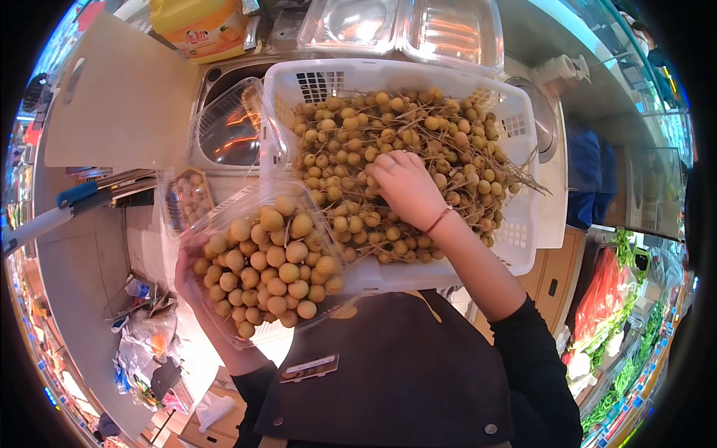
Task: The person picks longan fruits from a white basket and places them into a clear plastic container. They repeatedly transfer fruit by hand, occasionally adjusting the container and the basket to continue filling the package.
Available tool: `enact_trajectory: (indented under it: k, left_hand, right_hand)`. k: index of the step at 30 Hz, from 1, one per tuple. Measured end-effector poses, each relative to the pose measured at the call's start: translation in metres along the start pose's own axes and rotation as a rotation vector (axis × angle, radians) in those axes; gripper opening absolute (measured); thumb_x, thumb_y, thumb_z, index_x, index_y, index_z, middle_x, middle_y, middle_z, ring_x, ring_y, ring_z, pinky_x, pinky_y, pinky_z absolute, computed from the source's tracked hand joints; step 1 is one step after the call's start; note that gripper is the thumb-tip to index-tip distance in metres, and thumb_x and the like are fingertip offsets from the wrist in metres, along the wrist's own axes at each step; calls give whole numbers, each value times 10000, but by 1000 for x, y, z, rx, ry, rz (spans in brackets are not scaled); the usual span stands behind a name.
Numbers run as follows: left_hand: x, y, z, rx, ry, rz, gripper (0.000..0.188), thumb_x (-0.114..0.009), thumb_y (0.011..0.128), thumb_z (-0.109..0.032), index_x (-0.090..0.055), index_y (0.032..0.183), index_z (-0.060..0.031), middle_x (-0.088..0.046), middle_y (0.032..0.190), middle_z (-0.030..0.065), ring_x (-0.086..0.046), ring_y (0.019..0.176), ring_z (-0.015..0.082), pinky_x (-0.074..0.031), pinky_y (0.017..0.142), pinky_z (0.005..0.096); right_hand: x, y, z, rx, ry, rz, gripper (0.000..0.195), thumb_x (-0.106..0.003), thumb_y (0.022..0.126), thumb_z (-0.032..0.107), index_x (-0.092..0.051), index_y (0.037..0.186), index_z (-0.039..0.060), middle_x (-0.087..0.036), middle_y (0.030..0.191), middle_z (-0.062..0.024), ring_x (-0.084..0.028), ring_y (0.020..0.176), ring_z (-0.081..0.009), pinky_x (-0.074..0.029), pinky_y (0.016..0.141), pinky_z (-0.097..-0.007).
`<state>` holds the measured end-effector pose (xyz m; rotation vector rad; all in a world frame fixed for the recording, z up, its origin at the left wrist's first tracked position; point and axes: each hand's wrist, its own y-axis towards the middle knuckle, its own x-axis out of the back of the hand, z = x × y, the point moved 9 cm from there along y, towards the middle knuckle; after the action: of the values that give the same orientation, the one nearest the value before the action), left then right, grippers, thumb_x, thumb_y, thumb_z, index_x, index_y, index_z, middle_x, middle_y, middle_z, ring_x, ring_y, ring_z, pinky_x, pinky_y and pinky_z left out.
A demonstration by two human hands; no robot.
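A clear plastic container point(227, 208) full of loose longans point(274, 255) is tilted in front of my apron, its lid point(221, 115) swung back. My left hand point(187, 263) grips its left side, partly seen through the plastic. To the right stands a large white plastic basket point(358, 68) heaped with longans on twigs point(353, 151). My right hand point(406, 187), a ring on one finger, reaches into this heap with curled fingers. The fingertips are hidden, so whether they pinch a fruit cannot be told.
Behind the container is a steel sink point(232, 137), with a cutting board point(123, 95) to its left. A yellow jug point(196, 28) and clear plastic trays point(350, 25) stand behind. Blue-handled tools point(78, 193) jut in at left, above a rubbish heap point(151, 336).
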<state>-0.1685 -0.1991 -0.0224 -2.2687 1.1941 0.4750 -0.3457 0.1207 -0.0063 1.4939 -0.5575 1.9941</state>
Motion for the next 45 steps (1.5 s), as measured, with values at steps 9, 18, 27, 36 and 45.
enact_trajectory:
  k: [9, 18, 27, 36, 45]
  left_hand:
    - [-15, -4, 2, 5, -60, 12, 427, -459, 930, -322, -521, 1232, -26, -623, 1049, 122, -593, 1013, 287, -466, 948, 431]
    - [-12, -3, -2, -8, 34, -55, 433, -448, 939, -326, -513, 1242, -22, -625, 1041, 121, -593, 1003, 285, -469, 940, 427]
    - [-10, 0, -1, -12, 13, 12, 438, -460, 944, -318, -495, 1265, -22, -623, 1049, 118, -577, 1018, 272, -461, 951, 425]
    - [0, 4, 3, 8, 33, 10, 433, -451, 940, -324, -514, 1247, -25, -618, 1049, 112, -580, 1020, 277, -465, 951, 427]
    - [-12, 2, 1, -6, 7, 62, 455, -468, 930, -341, -511, 1251, -21, -619, 1056, 124, -584, 1031, 286, -462, 955, 432]
  right_hand:
    - [30, -29, -22, -431, 1258, -240, 252, -497, 986, 224, -538, 1159, 45, -509, 838, 21, -456, 739, -45, -394, 676, -197]
    - [23, -38, -25, -464, 1220, -179, 270, -520, 977, 229, -558, 1174, 48, -499, 766, 47, -444, 624, -24, -379, 573, -174]
    - [83, -25, 20, -140, 684, -306, 395, -665, 846, 150, -580, 1228, 98, -646, 1023, -66, -572, 958, -242, -427, 898, -363]
    - [87, -10, 156, 441, 636, -154, 520, -652, 819, 166, -500, 1311, 96, -568, 824, -42, -559, 797, -244, -429, 827, -352]
    - [60, -35, 42, -62, 706, 101, 222, -572, 820, 49, -617, 1037, 53, -608, 904, -73, -580, 929, -293, -455, 853, -374]
